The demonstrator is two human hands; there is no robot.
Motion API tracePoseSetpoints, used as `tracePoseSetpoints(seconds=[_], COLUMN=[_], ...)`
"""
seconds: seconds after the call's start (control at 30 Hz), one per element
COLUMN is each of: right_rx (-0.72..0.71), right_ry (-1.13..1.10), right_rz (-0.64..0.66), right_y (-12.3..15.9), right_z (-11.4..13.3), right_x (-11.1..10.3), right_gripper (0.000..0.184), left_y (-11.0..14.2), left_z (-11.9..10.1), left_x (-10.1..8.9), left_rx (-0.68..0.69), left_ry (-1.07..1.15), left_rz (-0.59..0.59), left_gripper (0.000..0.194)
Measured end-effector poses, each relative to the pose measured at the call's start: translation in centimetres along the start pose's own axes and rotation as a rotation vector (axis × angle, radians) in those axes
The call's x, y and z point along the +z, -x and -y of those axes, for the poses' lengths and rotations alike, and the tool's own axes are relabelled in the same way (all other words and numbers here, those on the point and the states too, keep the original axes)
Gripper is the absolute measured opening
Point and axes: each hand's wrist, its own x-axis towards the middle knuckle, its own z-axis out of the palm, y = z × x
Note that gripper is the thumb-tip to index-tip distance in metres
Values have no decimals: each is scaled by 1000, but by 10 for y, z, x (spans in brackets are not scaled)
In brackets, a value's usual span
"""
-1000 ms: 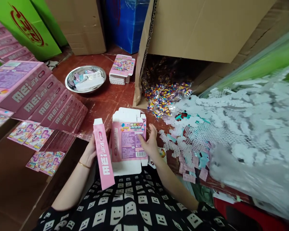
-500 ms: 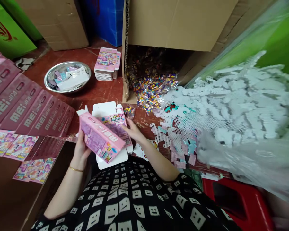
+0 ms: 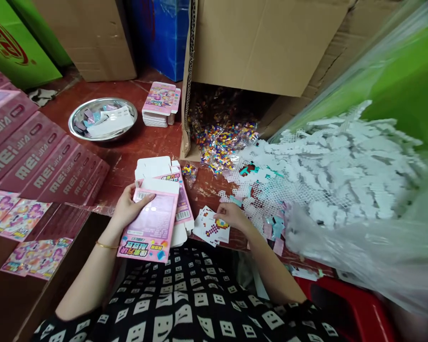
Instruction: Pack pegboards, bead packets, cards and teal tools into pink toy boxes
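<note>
My left hand [image 3: 128, 207] holds a pink toy box [image 3: 150, 227] by its far end, its back panel facing up over my lap. Under it lies a stack of flat unfolded pink cartons [image 3: 164, 173] on the red table. My right hand [image 3: 231, 214] rests on a small pile of white pattern cards [image 3: 210, 227] printed with pixel figures, fingers pinching the top card. White plastic grids [image 3: 257, 199] and small pink and teal bags [image 3: 276, 232] lie just right of that hand.
A steel bowl [image 3: 79, 128] with small bags and another carton stack [image 3: 160, 102] sit farther back. Finished pink boxes [image 3: 32, 161] line the left. An open cardboard box [image 3: 264, 47] spills coloured bead bags [image 3: 221, 142]. A clear bag of white grids [image 3: 360, 190] fills the right.
My left hand has turned the pink box from standing on edge to flat, back panel up. My right hand has left the flat cartons and moved right onto the pattern cards.
</note>
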Motion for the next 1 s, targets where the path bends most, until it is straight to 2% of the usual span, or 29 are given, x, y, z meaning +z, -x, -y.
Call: tracePoseSetpoints(seconds=[0.07, 0.2, 0.27, 0.37, 0.47, 0.6, 0.63, 0.7, 0.77, 0.83, 0.93, 1.0], right_rx=[-24, -71, -82, -84, -94, -84, -44, 86, 224, 295, 393, 443], right_ry=[-13, -55, -88, -165, -356, -520, -549, -636, -711, -693, -589, -493], right_rz=[-17, -26, -27, -57, -127, -8, -28, -248, -589, -789, -909, -920], right_y=[-1, -1, 1, 7, 16, 21, 18, 4, -22, -55, -111, -144], right_z=[-3, -8, -9, -6, 4, 8, 5, -10, -30, -48, -64, -67], right_x=[-3, -11, -17, -24, -22, -17, -23, -46, -83, -123, -166, -176], right_gripper=[12, 15, 18, 22, 22, 26, 27, 30, 34, 34, 32, 35], left_y=[-1, 6, 11, 19, 24, 23, 22, 21, 20, 18, 11, 0], left_z=[7, 16, 16, 13, 11, 19, 22, 28, 29, 21, -11, -42], left_x=[-3, -19, -23, -25, -22, -13, -11, -11, -15, -20, -19, -2], left_rx=[77, 297, 381, 448, 469, 444, 435, 440, 469, 513, 674, 852], left_ry=[-52, -265, -330, -377, -419, -517, -539, -564, -576, -599, -647, -695], left_rz=[-23, -194, -222, -200, -156, -61, -52, -49, -53, -59, -79, -51], left_gripper=[79, 81, 77, 72, 70, 75, 76, 77, 76, 74, 66, 56])
